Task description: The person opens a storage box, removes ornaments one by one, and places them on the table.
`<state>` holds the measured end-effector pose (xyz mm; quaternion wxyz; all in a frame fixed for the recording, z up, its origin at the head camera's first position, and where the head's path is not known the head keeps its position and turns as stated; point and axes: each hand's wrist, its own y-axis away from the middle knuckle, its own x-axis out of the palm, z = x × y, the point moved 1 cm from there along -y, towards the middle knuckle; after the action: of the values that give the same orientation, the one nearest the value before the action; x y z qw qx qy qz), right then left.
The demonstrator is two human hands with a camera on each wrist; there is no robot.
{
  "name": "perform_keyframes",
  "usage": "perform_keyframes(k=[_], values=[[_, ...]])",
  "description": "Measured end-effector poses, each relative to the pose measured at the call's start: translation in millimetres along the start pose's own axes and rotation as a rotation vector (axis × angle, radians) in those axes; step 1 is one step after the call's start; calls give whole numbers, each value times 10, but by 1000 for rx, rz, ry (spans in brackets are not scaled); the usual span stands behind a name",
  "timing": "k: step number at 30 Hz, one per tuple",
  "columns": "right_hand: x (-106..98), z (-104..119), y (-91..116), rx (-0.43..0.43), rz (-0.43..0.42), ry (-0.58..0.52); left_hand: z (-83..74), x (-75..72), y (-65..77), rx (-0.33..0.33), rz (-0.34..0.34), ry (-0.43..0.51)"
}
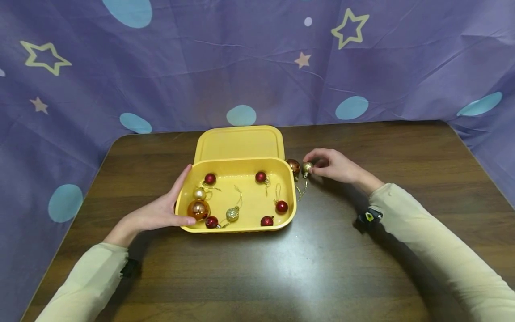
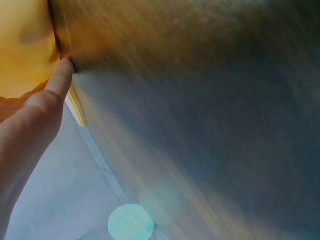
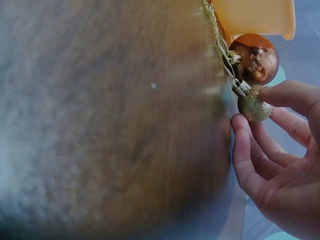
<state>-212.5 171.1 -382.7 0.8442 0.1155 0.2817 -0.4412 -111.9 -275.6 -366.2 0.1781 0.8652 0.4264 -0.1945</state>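
Observation:
A yellow plastic box (image 1: 241,230) stands on the table with several small Christmas baubles inside. My left hand (image 1: 161,210) holds its left end, thumb over the front corner of the rim, fingers stretched along the outer wall; in the left wrist view a straight finger (image 2: 61,77) lies against the box. To the right of the box, my right hand (image 1: 335,166) pinches a small gold glitter bauble (image 3: 254,107) between thumb and fingers. A larger shiny copper bauble (image 3: 256,60) sits right beside it, between it and the box. Their gold hanging strings (image 1: 301,191) trail on the table.
Behind the box lies its yellow lid (image 1: 240,142), partly hidden by the back wall. Inside are red baubles (image 1: 281,207), gold ones (image 1: 232,214) and a larger copper one (image 1: 198,209). A purple curtain with stars (image 1: 257,67) hangs behind the brown wooden table (image 1: 257,277).

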Motion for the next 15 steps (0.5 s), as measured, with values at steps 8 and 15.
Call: perform_keyframes(k=[8,15], values=[[10,-10,-27,-10,19,-17,17,-4,-1,-8,2,-1],[25,-27,-30,0,20,-4,18,-7,0,-9,2,0]])
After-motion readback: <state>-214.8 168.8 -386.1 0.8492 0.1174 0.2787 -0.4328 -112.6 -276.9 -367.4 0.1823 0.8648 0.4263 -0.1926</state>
